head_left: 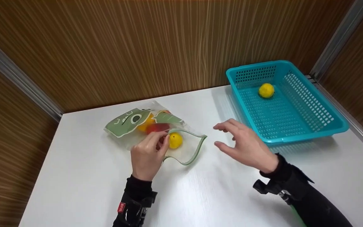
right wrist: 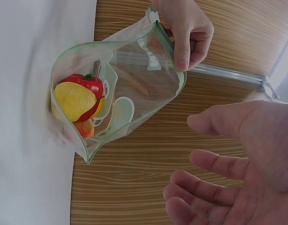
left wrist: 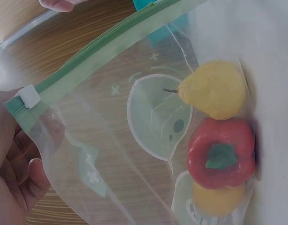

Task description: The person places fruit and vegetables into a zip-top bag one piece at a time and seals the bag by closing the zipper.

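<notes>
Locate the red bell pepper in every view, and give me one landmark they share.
Head: the red bell pepper shows through the bag, slightly left of centre, just beyond the left hand.
Left wrist: right of centre, below the pear.
Right wrist: upper left, partly behind the pear.
Shared landmark: the bag's green edging.

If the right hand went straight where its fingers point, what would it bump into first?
Most likely the clear bag, near its open green-edged mouth. How high the right hand is isn't clear, so it might pass over that edge instead.
</notes>
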